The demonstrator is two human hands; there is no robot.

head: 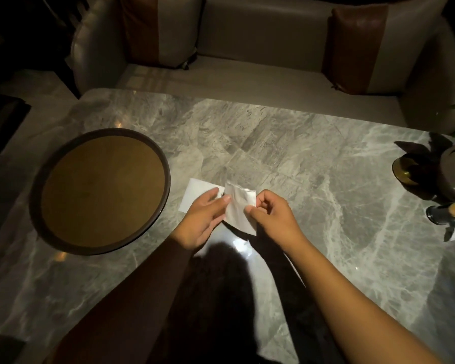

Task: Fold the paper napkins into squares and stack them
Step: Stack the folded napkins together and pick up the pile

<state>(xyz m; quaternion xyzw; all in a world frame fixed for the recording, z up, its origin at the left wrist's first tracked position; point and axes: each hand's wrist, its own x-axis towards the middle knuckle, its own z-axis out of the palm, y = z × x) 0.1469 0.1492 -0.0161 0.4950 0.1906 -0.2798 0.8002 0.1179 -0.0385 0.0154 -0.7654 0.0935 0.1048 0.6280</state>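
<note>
- Head view shows a white paper napkin (241, 208) held up off the surface (313, 179), between both hands, near the middle of the frame and close to the person.
- Its long axis runs from far to near, slightly tilted, with the far edge crumpled and the near corner hanging low toward the surface.
- The left hand (202, 219) meets the napkin's left edge; its fingers (225, 198) look pressed on that edge, thumb and forefinger pinching it, though part of the contact is hidden.
- The right hand (271, 214) has its fingers curled, thumb and forefinger pinching the right edge about midway along.
- Both hands are equally near the sheet, one on each side, so the next fold probably means bringing one edge over onto the other.
- A second white napkin (199, 194) lies flat on the surface just beyond and left of the left hand, partly covered by it; it looks already folded and could be the start of the stack.
- A round dark-rimmed tray (37, 195) sits on the surface to the left, just beside that flat napkin, and nothing lies in it.
- Dark ornaments (431, 164) stand at the right edge, well apart from the hands.
- A sofa with cushions (260, 48) stands beyond the surface.
</note>
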